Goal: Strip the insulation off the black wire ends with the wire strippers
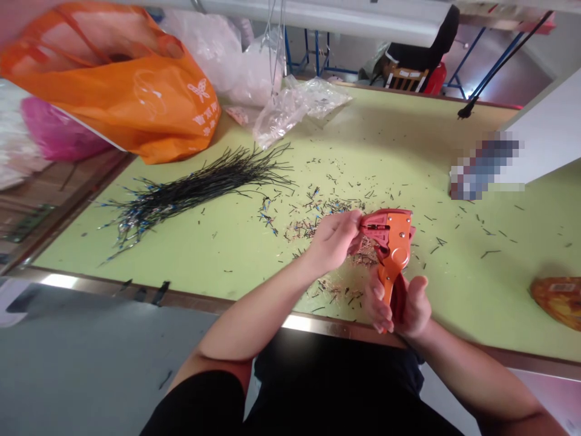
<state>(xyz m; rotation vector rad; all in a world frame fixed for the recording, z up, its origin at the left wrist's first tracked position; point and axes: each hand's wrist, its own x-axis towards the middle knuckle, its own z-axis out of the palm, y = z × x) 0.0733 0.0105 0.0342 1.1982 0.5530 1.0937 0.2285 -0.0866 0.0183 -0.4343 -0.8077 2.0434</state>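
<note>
My right hand (416,310) is wrapped round the handles of an orange and red wire stripper (400,236), held upright above the table near its front edge. At the tool's red jaws, my left hand (333,239) has its fingers pinched together. Whatever lies between those fingertips is too small or hidden to make out. Scattered beneath both hands are cut bits of wire and insulation (297,229), black, blue and copper-coloured. To the left lies a long bundle of black wires (195,188), with blue and silvery bits at its near-left ends.
A large orange bag (149,103) stands at the back left, beside a pink bag (61,130) and crumpled clear plastic bags (290,112). On the right are a white panel (544,130), a blurred-out item (483,166) and an amber packet (560,303). A black plug (466,111) hangs above the far edge.
</note>
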